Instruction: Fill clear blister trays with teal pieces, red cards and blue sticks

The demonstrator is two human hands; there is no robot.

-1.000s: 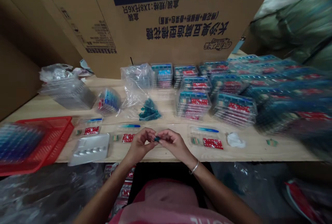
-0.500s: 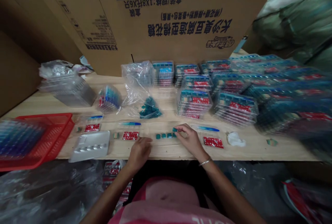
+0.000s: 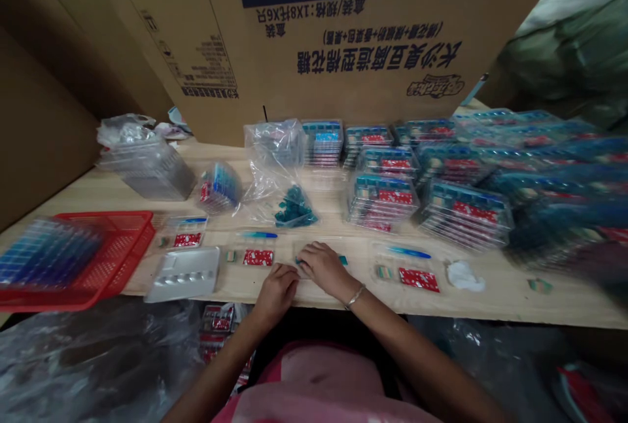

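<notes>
My right hand (image 3: 321,266) lies palm down on the wooden table (image 3: 490,295), fingers pressed together over a row of small teal pieces in a clear tray. One teal piece (image 3: 343,259) shows beside the hand. Curled into a loose fist, my left hand (image 3: 277,289) rests at the table's front edge, just left of the right hand; nothing shows in it. Left of the hands lies a clear tray with a red card (image 3: 258,257) and a blue pen (image 3: 260,235). On the right sits another such tray (image 3: 405,267).
A bag of teal pieces (image 3: 294,210) lies behind the hands. Stacks of filled packs (image 3: 383,201) cover the right half. At left are a white blister tray (image 3: 184,272), a red basket (image 3: 125,246) and empty clear trays (image 3: 147,165). A cardboard box (image 3: 343,37) walls the back.
My hands parted from a shared pinch. The right laid teal pieces in a row, then slid left over them. The left dropped to the table edge as a fist.
</notes>
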